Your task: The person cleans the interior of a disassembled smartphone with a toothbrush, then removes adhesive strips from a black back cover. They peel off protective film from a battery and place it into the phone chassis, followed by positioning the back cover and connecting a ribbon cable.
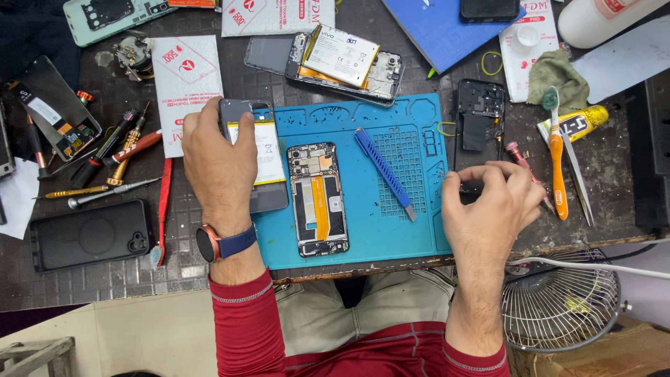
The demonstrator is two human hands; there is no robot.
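Currently the left hand (220,157) grips an opened phone with battery (262,157) at the blue mat's (377,223) left edge, long axis running away from the person, while the right hand (488,202) pinches a small dark part (471,187) off the mat's right edge, hands well apart.

Blue work mat (391,223); blue pry tool (382,167); orange toothbrush (556,160); red sleeves (244,328); navy watch strap (237,242).

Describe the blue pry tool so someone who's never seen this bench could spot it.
Find the blue work mat in the middle of the bench. Right of the opened phone, the blue pry tool lies diagonally on it: slim, flat, metal-tipped, untouched by either hand.
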